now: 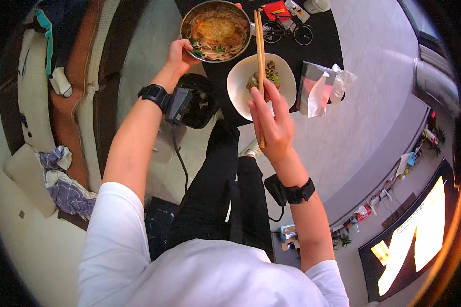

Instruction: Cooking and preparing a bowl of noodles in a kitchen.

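Observation:
My left hand (180, 57) grips the near left rim of a round metal bowl (249, 38). Noodles in broth, a fried egg (217, 31) and some green leaves fill the bowl. In my right hand (274, 119) is a pair of wooden chopsticks (259, 50), pointing away from me, their tips past the far rim of a white bowl (238, 90). That white bowl sits on the black table under the chopsticks, with chopped green and brown food (271, 73) inside. My fingers partly cover this food. Both wrists wear black straps with small devices.
On the black table (322, 50) are a tissue pack (303, 92) at right, a miniature bicycle (288, 30), a red packet (276, 9) and a white cup (317, 5). A dark bin-like container (199, 111) stands below the left edge. A sofa (67, 115) is left; a lit screen (418, 234) is right.

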A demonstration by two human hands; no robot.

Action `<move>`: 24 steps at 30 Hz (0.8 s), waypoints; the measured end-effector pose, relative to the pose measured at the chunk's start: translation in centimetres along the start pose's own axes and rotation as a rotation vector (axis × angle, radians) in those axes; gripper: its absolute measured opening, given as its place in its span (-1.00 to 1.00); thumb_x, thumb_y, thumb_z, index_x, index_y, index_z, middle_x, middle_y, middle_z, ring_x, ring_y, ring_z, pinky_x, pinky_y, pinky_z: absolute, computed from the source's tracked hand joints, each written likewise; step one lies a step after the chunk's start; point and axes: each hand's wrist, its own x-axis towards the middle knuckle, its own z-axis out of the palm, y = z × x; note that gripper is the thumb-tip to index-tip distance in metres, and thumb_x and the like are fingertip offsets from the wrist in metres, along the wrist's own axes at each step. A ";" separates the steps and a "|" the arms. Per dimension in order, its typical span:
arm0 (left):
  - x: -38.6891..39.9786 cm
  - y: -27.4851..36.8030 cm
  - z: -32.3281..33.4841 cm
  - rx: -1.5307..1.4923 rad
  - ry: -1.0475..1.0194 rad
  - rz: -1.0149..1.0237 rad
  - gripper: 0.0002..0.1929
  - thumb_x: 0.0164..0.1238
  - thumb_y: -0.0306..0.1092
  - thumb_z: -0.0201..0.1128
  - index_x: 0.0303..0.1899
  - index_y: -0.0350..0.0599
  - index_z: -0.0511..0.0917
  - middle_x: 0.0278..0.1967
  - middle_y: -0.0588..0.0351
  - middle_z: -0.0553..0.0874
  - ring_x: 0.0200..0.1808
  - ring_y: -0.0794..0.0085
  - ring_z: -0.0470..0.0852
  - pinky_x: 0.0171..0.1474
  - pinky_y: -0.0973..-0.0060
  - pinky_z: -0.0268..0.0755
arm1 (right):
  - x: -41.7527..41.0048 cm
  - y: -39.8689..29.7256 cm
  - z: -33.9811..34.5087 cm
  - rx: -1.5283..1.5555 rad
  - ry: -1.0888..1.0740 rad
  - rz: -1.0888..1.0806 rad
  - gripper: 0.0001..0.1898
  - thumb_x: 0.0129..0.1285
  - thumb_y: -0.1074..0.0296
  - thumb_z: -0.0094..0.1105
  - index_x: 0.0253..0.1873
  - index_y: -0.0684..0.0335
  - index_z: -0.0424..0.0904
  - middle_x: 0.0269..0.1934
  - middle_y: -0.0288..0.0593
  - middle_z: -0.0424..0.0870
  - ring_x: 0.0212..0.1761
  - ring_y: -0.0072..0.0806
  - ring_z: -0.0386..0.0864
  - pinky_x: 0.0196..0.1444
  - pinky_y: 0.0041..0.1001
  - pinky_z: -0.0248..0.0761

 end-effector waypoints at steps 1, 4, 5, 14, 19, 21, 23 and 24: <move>0.5 0.4 0.0 0.036 0.000 -0.003 -0.90 -0.16 -0.49 -0.05 -0.65 -0.05 0.22 -0.44 0.09 0.43 -0.40 0.25 0.49 -0.20 0.09 0.49 | 0.1 0.3 0.4 0.000 -0.008 0.016 -0.67 -0.04 0.53 0.29 -0.10 0.39 0.50 -0.06 0.20 0.45 -0.15 -0.08 0.54 -0.17 -0.35 0.46; 1.3 1.3 1.5 0.100 -0.006 -0.036 -0.93 -0.15 -0.49 -0.05 -0.62 -0.08 0.25 -0.41 0.07 0.45 -0.35 0.24 0.49 -0.18 0.09 0.49 | 0.0 1.0 0.7 0.026 -0.035 0.034 -0.66 -0.03 0.52 0.28 -0.09 0.40 0.48 -0.02 0.22 0.41 -0.11 -0.05 0.50 -0.13 -0.32 0.44; 1.4 1.6 2.5 0.126 -0.008 -0.059 -0.95 -0.15 -0.48 -0.05 -0.60 -0.09 0.26 -0.39 0.06 0.46 -0.32 0.25 0.49 -0.17 0.10 0.48 | 0.1 1.1 0.7 0.016 -0.035 0.040 -0.66 -0.03 0.52 0.28 -0.09 0.40 0.48 -0.02 0.22 0.41 -0.11 -0.05 0.50 -0.13 -0.32 0.44; 0.1 3.6 3.2 0.339 -0.017 -0.126 -0.82 -0.02 -0.34 0.03 -0.34 -0.17 0.38 -0.33 0.06 0.50 -0.24 0.27 0.51 -0.17 0.15 0.46 | 2.6 2.1 6.1 -0.104 -0.034 0.019 -0.68 0.01 0.51 0.18 -0.10 0.47 0.42 0.01 0.24 0.29 -0.04 0.03 0.38 -0.07 -0.28 0.37; -4.3 2.8 2.4 0.818 0.331 0.176 -0.68 0.14 -0.12 0.04 -0.22 -0.16 0.37 -0.40 0.11 0.48 -0.37 0.39 0.50 -0.31 0.29 0.47 | 4.7 2.0 10.8 -0.305 -0.139 0.058 -0.64 -0.02 0.52 0.00 -0.09 0.60 0.34 -0.03 0.29 0.29 -0.07 -0.01 0.38 -0.01 -0.36 0.34; -7.0 0.9 4.7 0.641 0.126 -0.035 -0.66 0.22 -0.06 -0.03 -0.21 -0.17 0.41 -0.49 0.14 0.46 -0.49 0.44 0.47 -0.42 0.38 0.46 | 4.8 2.3 11.7 -0.318 -0.179 0.064 -0.62 -0.02 0.49 -0.02 -0.08 0.61 0.34 -0.02 0.30 0.29 -0.05 -0.03 0.37 0.01 -0.39 0.33; -7.3 0.0 5.6 0.620 0.108 -0.106 -0.63 0.25 -0.01 -0.08 -0.22 -0.16 0.43 -0.50 0.13 0.48 -0.50 0.44 0.49 -0.45 0.39 0.46 | 5.0 2.2 12.9 -0.424 -0.169 0.080 -0.61 0.00 0.47 -0.03 -0.05 0.60 0.34 -0.02 0.28 0.31 -0.03 -0.07 0.37 0.02 -0.40 0.33; -7.3 -0.6 5.4 0.595 0.083 -0.179 -0.59 0.29 0.04 -0.13 -0.23 -0.15 0.46 -0.50 0.12 0.51 -0.50 0.43 0.51 -0.48 0.41 0.45 | 5.0 2.1 13.4 -0.457 -0.204 0.080 -0.60 0.02 0.45 -0.04 -0.04 0.61 0.35 0.01 0.27 0.31 -0.01 -0.10 0.37 0.01 -0.41 0.33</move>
